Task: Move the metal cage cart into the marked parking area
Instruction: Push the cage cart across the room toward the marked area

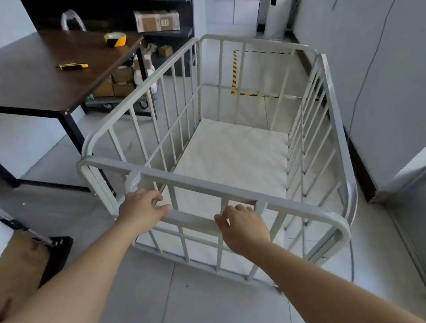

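Metal cage cart (pixel 233 155): L hand (pixel 141 210) + R hand (pixel 242 228) grips curled on near handle bar (pixel 193 217); striped floor marking (pixel 234 72) beyond

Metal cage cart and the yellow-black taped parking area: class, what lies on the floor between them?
Only bare grey floor tiles, seen through the metal cage cart's far bars in the head view; the taped parking area lies just beyond.
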The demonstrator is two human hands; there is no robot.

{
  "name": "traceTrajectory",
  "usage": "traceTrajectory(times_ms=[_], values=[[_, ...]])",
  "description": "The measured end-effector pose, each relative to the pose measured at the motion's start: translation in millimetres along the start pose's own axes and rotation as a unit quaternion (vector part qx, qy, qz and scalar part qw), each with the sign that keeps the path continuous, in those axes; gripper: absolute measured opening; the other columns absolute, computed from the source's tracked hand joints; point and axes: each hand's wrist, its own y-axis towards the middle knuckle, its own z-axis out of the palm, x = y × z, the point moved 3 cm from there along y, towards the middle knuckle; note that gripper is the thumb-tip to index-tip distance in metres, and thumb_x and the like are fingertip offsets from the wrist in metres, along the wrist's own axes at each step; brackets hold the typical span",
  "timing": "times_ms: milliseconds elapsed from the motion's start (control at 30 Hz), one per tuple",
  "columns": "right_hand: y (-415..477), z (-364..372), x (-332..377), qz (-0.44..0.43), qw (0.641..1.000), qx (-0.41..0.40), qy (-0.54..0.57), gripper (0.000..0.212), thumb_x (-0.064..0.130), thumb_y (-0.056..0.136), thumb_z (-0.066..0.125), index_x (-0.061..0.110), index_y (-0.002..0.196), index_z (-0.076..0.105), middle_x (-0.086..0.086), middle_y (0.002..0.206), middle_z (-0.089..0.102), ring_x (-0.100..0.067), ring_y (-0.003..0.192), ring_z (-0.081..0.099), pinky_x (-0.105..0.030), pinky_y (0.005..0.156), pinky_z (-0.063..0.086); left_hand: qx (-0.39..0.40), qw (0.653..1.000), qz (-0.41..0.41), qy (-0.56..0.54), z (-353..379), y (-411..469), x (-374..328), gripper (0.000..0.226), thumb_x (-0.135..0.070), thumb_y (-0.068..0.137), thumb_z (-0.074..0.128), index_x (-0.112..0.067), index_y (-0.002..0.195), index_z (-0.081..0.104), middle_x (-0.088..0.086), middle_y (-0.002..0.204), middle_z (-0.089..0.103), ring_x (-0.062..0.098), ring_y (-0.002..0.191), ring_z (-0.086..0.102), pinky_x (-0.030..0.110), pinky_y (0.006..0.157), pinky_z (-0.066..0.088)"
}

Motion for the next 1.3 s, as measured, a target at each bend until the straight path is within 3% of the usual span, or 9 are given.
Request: traceTrajectory(times_ms=[100, 367, 500, 633, 733, 933, 1067, 1200, 1300], values=[[4, 9, -2, -0.007, 0.999, 0.003, -0.033, 0.045, 0.046, 0.1, 0.028, 0.016, 0.115, 0.058, -0.006, 0.116, 0.06, -0.028, 0.113, 0.049, -0.038, 0.093, 0.038, 0.049, 0.994, 0.032, 0.097, 7, -1, 1, 0.049, -0.054, 0.086, 0.058, -0.025, 0.126, 0.058, -0.002, 0.127, 0.055, 0.02, 0.123, 0.048, 0.034, 0.096, 0.035], [11, 26, -8, -0.04, 0.995, 0.001, -0.087, 0.043, 0.042, 0.101, 0.026, 0.014, 0.099, 0.058, -0.006, 0.098, 0.065, -0.029, 0.1, 0.052, -0.036, 0.094, 0.034, 0.075, 0.983, 0.085, 0.143, 16, 9, 6, 0.04, -0.053, 0.091, 0.051, -0.035, 0.126, 0.058, -0.005, 0.122, 0.06, 0.019, 0.119, 0.05, 0.033, 0.102, 0.027], [14, 33, -11, -0.07, 0.992, -0.004, -0.104, 0.036, 0.042, 0.102, 0.024, 0.018, 0.087, 0.047, -0.008, 0.091, 0.065, -0.031, 0.092, 0.054, -0.035, 0.092, 0.032, 0.082, 0.977, 0.111, 0.162, 16, 11, 5, 0.038, -0.052, 0.092, 0.049, -0.034, 0.123, 0.058, -0.007, 0.12, 0.06, 0.017, 0.116, 0.049, 0.032, 0.1, 0.027], [19, 36, -15, -0.1, 0.988, -0.015, -0.114, 0.032, 0.04, 0.102, 0.023, 0.019, 0.089, 0.043, -0.006, 0.09, 0.064, -0.03, 0.089, 0.054, -0.035, 0.093, 0.034, 0.096, 0.967, 0.124, 0.2, 17, 14, 1, 0.038, -0.053, 0.094, 0.043, -0.031, 0.123, 0.055, -0.007, 0.118, 0.057, 0.019, 0.115, 0.046, 0.032, 0.099, 0.028], [23, 35, -19, -0.11, 0.987, -0.018, -0.117, 0.04, 0.042, 0.101, 0.018, 0.016, 0.098, 0.048, -0.005, 0.092, 0.062, -0.029, 0.09, 0.052, -0.036, 0.093, 0.033, 0.108, 0.963, 0.126, 0.214, 22, 18, 0, 0.038, -0.052, 0.096, 0.038, -0.029, 0.122, 0.052, -0.006, 0.119, 0.056, 0.019, 0.115, 0.043, 0.032, 0.102, 0.025], [39, 30, -28, -0.127, 0.985, -0.018, -0.117, 0.086, 0.064, 0.078, -0.021, 0.017, 0.1, 0.048, -0.005, 0.097, 0.061, -0.029, 0.093, 0.051, -0.038, 0.094, 0.033, 0.122, 0.954, 0.133, 0.241, 29, 32, -5, 0.042, -0.053, 0.097, 0.03, -0.027, 0.126, 0.047, -0.007, 0.124, 0.052, 0.019, 0.122, 0.04, 0.033, 0.11, 0.018], [51, 25, -35, -0.12, 0.983, 0.001, -0.141, 0.078, 0.062, 0.083, -0.012, 0.017, 0.104, 0.047, -0.006, 0.101, 0.061, -0.03, 0.097, 0.051, -0.038, 0.094, 0.032, 0.14, 0.947, 0.126, 0.26, 35, 43, -12, 0.041, -0.052, 0.099, 0.026, -0.026, 0.127, 0.042, -0.004, 0.126, 0.047, 0.021, 0.126, 0.037, 0.038, 0.115, 0.014], [62, 16, -43, -0.097, 0.985, 0.018, -0.142, 0.043, 0.046, 0.101, 0.018, 0.016, 0.106, 0.048, -0.008, 0.102, 0.062, -0.031, 0.098, 0.051, -0.039, 0.095, 0.031, 0.148, 0.943, 0.128, 0.27, 38, 55, -24, 0.041, -0.05, 0.099, 0.022, -0.025, 0.127, 0.039, -0.002, 0.127, 0.045, 0.022, 0.127, 0.034, 0.037, 0.113, 0.015], [71, 9, -49, -0.092, 0.985, 0.016, -0.145, 0.041, 0.046, 0.101, 0.019, 0.016, 0.105, 0.047, -0.007, 0.101, 0.062, -0.03, 0.097, 0.051, -0.039, 0.095, 0.031, 0.151, 0.94, 0.126, 0.28, 40, 65, -32, 0.042, -0.05, 0.099, 0.021, -0.024, 0.126, 0.039, -0.001, 0.127, 0.044, 0.023, 0.127, 0.033, 0.038, 0.112, 0.016]])
